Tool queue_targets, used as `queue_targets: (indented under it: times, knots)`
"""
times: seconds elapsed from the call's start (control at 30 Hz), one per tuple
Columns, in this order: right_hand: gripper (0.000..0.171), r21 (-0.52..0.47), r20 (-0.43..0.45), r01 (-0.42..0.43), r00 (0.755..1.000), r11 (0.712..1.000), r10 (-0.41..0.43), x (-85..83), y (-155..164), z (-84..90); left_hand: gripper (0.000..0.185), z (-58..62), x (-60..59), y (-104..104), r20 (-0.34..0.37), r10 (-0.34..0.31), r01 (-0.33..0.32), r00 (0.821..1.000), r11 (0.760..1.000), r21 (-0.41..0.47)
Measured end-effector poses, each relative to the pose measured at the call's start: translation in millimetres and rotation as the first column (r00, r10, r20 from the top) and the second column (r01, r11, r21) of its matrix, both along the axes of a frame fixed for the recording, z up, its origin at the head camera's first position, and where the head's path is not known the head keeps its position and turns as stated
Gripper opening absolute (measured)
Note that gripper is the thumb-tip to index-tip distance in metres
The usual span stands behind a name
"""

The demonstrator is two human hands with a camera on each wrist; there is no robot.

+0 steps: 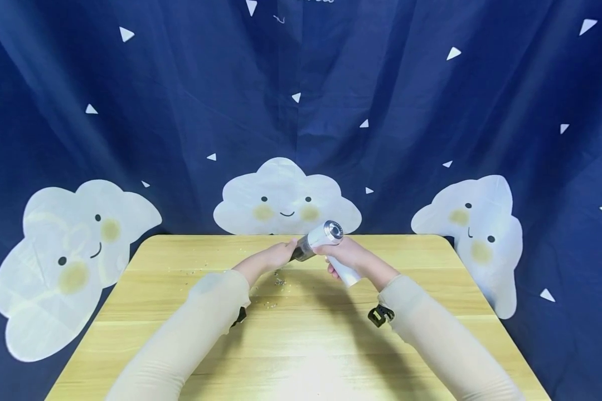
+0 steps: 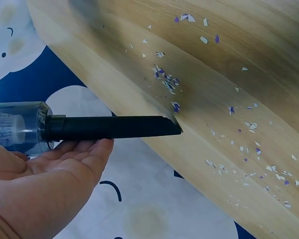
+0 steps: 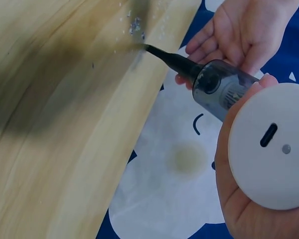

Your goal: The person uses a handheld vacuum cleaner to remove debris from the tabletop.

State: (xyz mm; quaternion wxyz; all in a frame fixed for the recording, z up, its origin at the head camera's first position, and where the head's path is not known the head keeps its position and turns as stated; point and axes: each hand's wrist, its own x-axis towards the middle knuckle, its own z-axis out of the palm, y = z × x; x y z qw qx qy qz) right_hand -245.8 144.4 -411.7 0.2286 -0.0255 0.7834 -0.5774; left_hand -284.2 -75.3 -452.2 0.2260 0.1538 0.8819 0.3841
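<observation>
Handheld vacuum [image 1: 326, 245], wooden table [image 1: 301, 345], scattered paper scraps [image 2: 249, 129], cloud-print curtain [image 1: 180, 111]

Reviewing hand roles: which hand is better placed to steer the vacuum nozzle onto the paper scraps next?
Probably right: the right hand grips the handheld vacuum, while the left hand lies open under its black nozzle near the paper scraps.

The bench [image 1: 301, 345] is pale yellow wood with a straight grain. Over it lie white and purple scraps [image 2: 165, 79]. The handheld vacuum [image 1: 326, 234] has a white body, a clear smoky-grey dust cup and a black nozzle [image 2: 112, 127]. Behind hangs a navy curtain [image 1: 180, 100] patterned with small white triangles and white smiling clouds with yellow cheeks. The sleeves [image 1: 190, 328] are pale beige.
</observation>
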Motion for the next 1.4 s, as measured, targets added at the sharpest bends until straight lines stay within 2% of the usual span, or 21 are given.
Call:
queue_targets:
  times: [0.43, 0.93, 1.4]
  knots:
    - [0.040, 0.035, -0.023, 0.000, 1.000, 0.999, 0.001, -3.3, 6.5, -2.6, 0.069, -4.7, -3.6, 7.5, -0.009, 0.035, -0.035, 0.999, 0.999, 0.018]
    - [0.036, 0.072, -0.019, 0.011, 1.000, 0.997, -0.010, -0.4, 17.1, 9.0, 0.066, -3.9, -4.8, 19.8, 0.011, 0.047, -0.048, 0.999, 0.998, 0.052]
    - [0.037, 0.104, -0.015, 0.006, 1.000, 0.995, -0.005, 2.3, 28.6, 12.6, 0.067, -4.5, -3.8, 29.8, 0.012, 0.016, -0.017, 1.000, 0.996, 0.091]
